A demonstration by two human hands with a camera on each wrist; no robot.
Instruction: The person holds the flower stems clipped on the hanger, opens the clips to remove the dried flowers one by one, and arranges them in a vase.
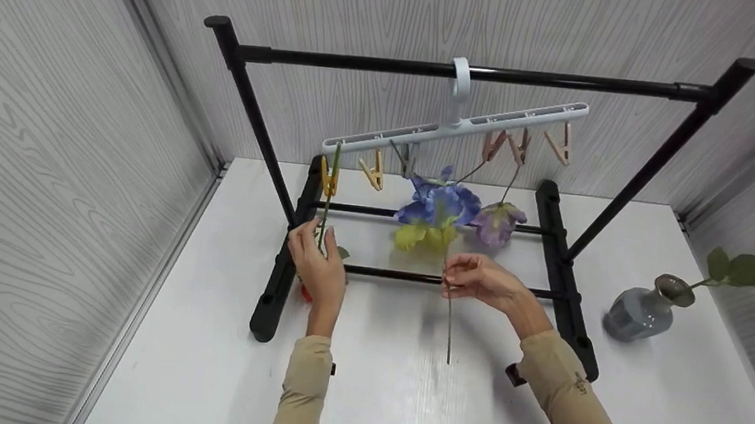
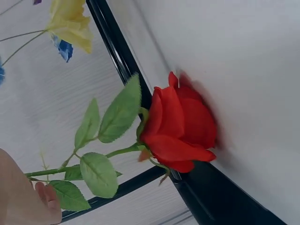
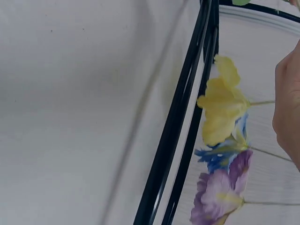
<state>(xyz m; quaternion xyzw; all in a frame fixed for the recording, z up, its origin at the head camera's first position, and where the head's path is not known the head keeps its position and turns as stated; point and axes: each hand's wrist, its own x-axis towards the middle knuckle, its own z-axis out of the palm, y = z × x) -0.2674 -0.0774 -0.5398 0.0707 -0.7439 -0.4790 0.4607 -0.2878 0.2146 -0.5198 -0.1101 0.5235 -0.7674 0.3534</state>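
Note:
In the head view my right hand point(image 1: 484, 283) pinches the thin stem point(image 1: 449, 327) of an artificial flower. Its stem points down, and above the hand it meets a cluster of blue flower petals point(image 1: 446, 204) and yellow flower petals point(image 1: 409, 237). My left hand point(image 1: 317, 272) is beside the green stem point(image 1: 335, 167) of a red rose point(image 2: 180, 126), thumb and fingers apart on either side. A yellow clothespin point(image 1: 329, 179) overlaps that stem near its top. The rose hangs head down, leaves point(image 2: 119, 110) near the left fingers. A purple flower point(image 1: 498, 224) hangs at the right.
A white hanger point(image 1: 425, 134) tilts from the black rack's top bar point(image 1: 363, 64). It carries several clothespins, including a pale yellow clothespin point(image 1: 373, 170) and a pink clothespin point(image 1: 561, 144). A grey-blue vase point(image 1: 638, 315) with a leafy stem stands right of the rack on the white table point(image 1: 199, 374).

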